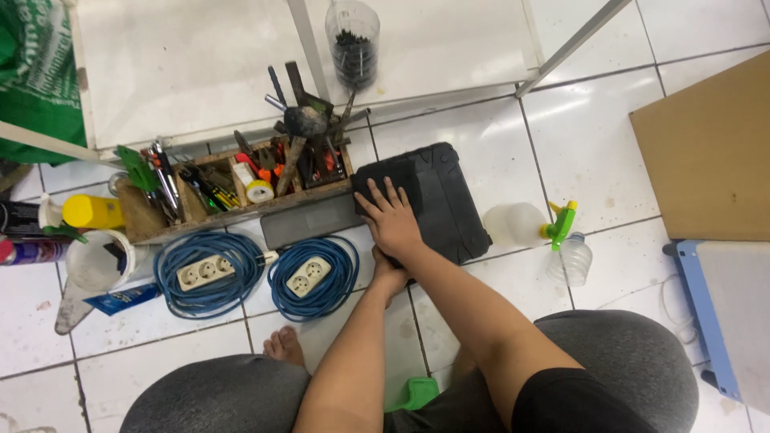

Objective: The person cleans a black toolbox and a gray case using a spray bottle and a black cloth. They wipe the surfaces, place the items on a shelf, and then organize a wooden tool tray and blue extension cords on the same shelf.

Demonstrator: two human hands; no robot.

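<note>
**Black case under your hands, still shut**

Black plastic fills the middle of the frame: the case (437,200) lies flat on the white tile floor (593,152), tilted a little, with its lid down. Nothing about it looks opened yet, so judging from how it lies, whatever is inside has not been reached and the opening is still to do.

Your right hand (391,218) is spread flat on the left part of the lid, fingers apart and pointing toward the top of the frame, palm pressing down; it grips nothing. Your left hand (388,275) sits just below it, at the lower left edge of the case, touching that edge. The right forearm crosses over it and hides the fingers, so you cannot tell how far it is closed or whether it has hold of the rim.

Left of the case, touching its corner, is the wooden tool tray (188,218), crowded with pliers, screwdrivers and a hammer. A dark flat slab (309,221) lies along the tray's lower side. Below those, in the centre left, two blue cord coils (261,273) rest side by side, each with a white socket strip in its middle. Right of the case, near but apart, a clear spray bottle (525,224) lies on its side. A brown board (710,152) fills the upper right.
</note>
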